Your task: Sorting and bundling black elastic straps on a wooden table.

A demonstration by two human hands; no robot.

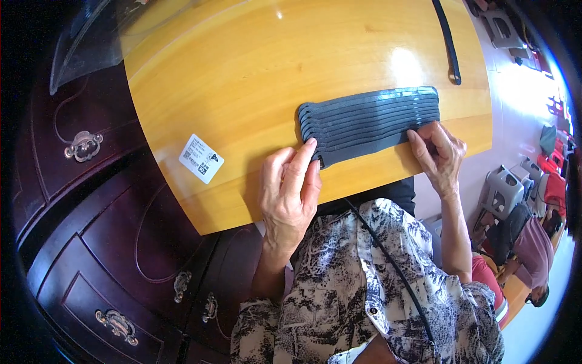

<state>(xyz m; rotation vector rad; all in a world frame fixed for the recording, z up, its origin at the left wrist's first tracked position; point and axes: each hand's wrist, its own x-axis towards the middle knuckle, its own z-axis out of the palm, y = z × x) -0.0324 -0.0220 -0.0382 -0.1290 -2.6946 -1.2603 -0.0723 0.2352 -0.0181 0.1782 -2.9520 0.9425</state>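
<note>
Fingertips of the left hand are set at the near-left corner of a row of dark straps; the near-right corner is met by the curled right hand. Palms are turned from view and the right fingertips partly masked, so whether either grip is closed on a strap cannot be told. The row is laid flat between both hands, mostly beyond them, on the yellow bench; its right end is washed by glare. A lone strap, farther off, is cut by the top edge. A white label is seen left. Stools and people at far right are blurred.
</note>
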